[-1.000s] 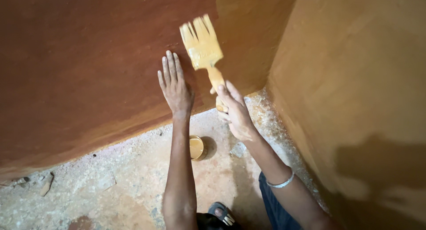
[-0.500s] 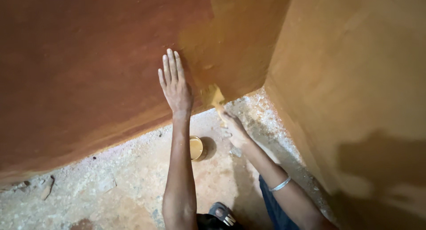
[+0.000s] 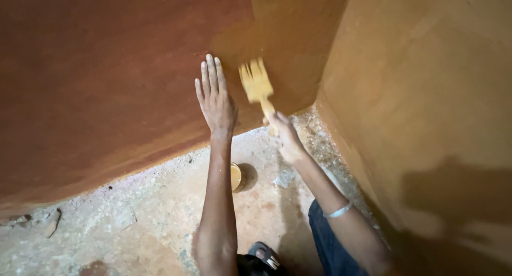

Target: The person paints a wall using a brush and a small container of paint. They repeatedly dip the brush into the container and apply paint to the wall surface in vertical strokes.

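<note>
Left hand [image 3: 216,97] flat and open, fingers together, palm pressed against the reddish-brown plastered wall [image 3: 106,79]; right hand [image 3: 285,137] clenched around the handle of a wide, flat, yellow-coated paintbrush [image 3: 256,84]; bristles up, laid on the ochre-painted patch [image 3: 288,36] of that wall near the corner, just beside the left fingers; small round tin of yellow paint [image 3: 236,177] on the rough concrete floor [image 3: 133,212] below, partly behind the left forearm; silver bangle [image 3: 339,210] on the right wrist.

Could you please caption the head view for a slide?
Left hand flat on the wall; right hand holds a brush.
</note>
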